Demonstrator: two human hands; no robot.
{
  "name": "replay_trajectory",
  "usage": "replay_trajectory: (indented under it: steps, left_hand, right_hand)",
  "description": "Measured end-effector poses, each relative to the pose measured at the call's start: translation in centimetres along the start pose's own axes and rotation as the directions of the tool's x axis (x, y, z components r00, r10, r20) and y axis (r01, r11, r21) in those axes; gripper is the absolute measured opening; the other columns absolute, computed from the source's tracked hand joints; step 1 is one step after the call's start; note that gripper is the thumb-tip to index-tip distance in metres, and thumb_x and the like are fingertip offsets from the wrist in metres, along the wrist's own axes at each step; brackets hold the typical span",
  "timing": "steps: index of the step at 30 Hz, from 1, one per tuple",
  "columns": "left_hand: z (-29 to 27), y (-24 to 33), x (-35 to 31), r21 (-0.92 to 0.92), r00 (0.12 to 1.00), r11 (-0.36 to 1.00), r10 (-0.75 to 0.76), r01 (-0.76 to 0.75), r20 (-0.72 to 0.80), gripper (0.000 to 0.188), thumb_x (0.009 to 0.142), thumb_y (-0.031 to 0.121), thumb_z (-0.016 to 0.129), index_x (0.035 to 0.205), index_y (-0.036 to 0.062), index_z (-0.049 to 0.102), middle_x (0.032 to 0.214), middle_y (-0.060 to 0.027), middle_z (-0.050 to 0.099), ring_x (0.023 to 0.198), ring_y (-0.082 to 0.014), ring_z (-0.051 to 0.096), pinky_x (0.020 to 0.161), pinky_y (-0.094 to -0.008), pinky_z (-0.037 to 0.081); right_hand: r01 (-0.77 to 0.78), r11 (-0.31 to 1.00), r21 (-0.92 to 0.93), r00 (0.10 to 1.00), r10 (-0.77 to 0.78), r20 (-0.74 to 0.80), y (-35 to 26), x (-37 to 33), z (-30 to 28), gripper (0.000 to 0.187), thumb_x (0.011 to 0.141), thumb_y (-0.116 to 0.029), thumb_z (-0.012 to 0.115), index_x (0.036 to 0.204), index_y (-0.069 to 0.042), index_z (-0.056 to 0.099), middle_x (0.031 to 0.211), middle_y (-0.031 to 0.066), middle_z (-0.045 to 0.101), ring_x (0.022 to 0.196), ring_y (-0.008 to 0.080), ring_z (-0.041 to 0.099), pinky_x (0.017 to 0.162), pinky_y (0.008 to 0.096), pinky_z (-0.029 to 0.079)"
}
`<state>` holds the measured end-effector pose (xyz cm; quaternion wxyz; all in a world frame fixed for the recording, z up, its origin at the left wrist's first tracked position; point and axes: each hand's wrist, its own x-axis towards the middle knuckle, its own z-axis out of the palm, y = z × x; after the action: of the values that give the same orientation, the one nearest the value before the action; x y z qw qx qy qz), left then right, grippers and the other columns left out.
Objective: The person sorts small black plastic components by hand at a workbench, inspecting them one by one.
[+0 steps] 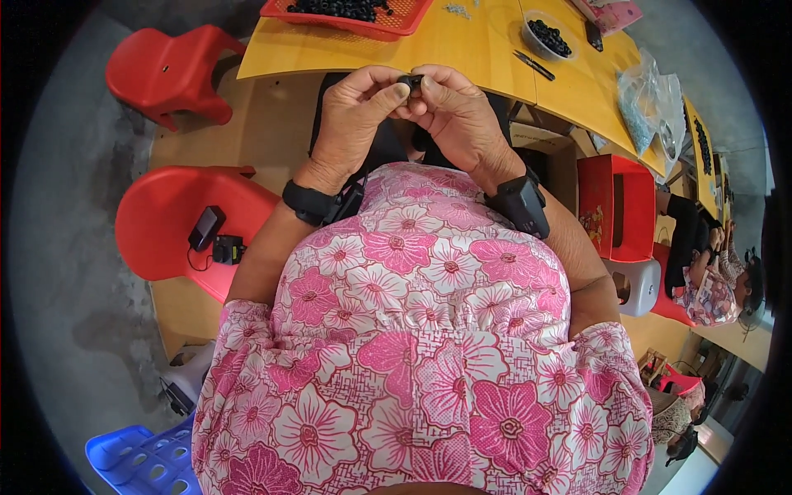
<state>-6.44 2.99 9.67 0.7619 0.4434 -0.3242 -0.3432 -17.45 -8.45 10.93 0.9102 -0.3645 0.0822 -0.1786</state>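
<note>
A small black ring-shaped part (410,82) is pinched between my two hands, just off the near edge of the yellow table (330,45). My left hand (359,107) grips it from the left between thumb and index finger. From the other side, my right hand (458,107) closes its thumb and fingertips on the same part. Much of it is covered by the fingers, so its exact kind is unclear. Beyond the hands, a red plastic basket (404,26) holds many small black parts. A clear round tub (535,48) of similar black pieces stands farther right, beside a black pen (535,65).
A clear plastic bag (656,107) with pale blue contents lies at the table's right. Red stools (169,70) stand at left, one bearing black devices (216,235). A red box (617,206) sits to my right. Other people (714,280) sit farther right.
</note>
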Motion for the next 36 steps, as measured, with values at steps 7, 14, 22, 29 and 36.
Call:
replay_trajectory:
  steps: [7,14,22,29,36]
  left_hand:
    - [0.1,-0.1,0.0,-0.099,0.998,0.993,-0.060,0.058,-0.015,0.015,0.088,0.009,0.062,0.100,0.0005,0.061,0.084,-0.0017,0.063,0.074,-0.0071,0.057,0.069,-0.0200,0.047]
    - [-0.3,-0.6,0.0,-0.203,0.995,0.974,-0.099,0.098,0.006,0.016,0.091,0.010,0.057,0.105,0.0022,0.059,0.089,-0.0047,0.063,0.077,-0.0114,0.059,0.071,-0.0230,0.048]
    - [-0.1,-0.3,0.0,-0.136,0.998,0.989,-0.062,0.057,-0.032,0.016,0.089,0.010,0.061,0.102,0.0012,0.061,0.086,-0.0020,0.063,0.074,-0.0076,0.056,0.069,-0.0209,0.047]
    - [0.3,-0.1,-0.2,0.039,0.997,0.999,-0.029,0.032,-0.078,0.014,0.087,0.009,0.063,0.098,0.0004,0.063,0.083,-0.0008,0.062,0.072,-0.0058,0.054,0.066,-0.0187,0.046]
    - [0.2,-0.1,-0.3,-0.002,0.990,0.995,-0.104,0.104,-0.097,0.015,0.087,0.011,0.064,0.098,0.0007,0.063,0.082,-0.0004,0.062,0.073,-0.0050,0.055,0.066,-0.0183,0.045]
  right_hand:
    - [0.182,0.930,-0.319,0.979,-0.203,-0.034,-0.3,0.3,0.5,0.016,0.089,-0.003,0.059,0.103,0.002,0.063,0.083,0.0049,0.063,0.068,0.0095,0.059,0.064,0.0210,0.051]
    - [0.220,0.929,-0.298,0.963,-0.256,-0.089,0.4,0.3,1.2,0.016,0.088,-0.004,0.060,0.102,0.003,0.064,0.080,0.0049,0.064,0.066,0.0079,0.059,0.061,0.0179,0.048]
    - [0.231,0.897,-0.376,0.960,-0.274,-0.064,0.2,0.4,0.9,0.015,0.088,-0.003,0.060,0.101,0.002,0.065,0.081,0.0047,0.065,0.067,0.0081,0.060,0.062,0.0184,0.050]
    - [0.332,0.760,-0.559,0.918,-0.396,0.007,0.4,0.1,0.5,0.014,0.086,-0.001,0.061,0.099,0.001,0.066,0.084,0.0048,0.066,0.069,0.0078,0.061,0.063,0.0190,0.051]
    - [0.396,0.580,-0.712,0.882,-0.456,0.120,0.3,0.5,-0.2,0.012,0.085,0.001,0.062,0.096,0.000,0.066,0.082,0.0039,0.065,0.070,0.0076,0.062,0.064,0.0187,0.051]
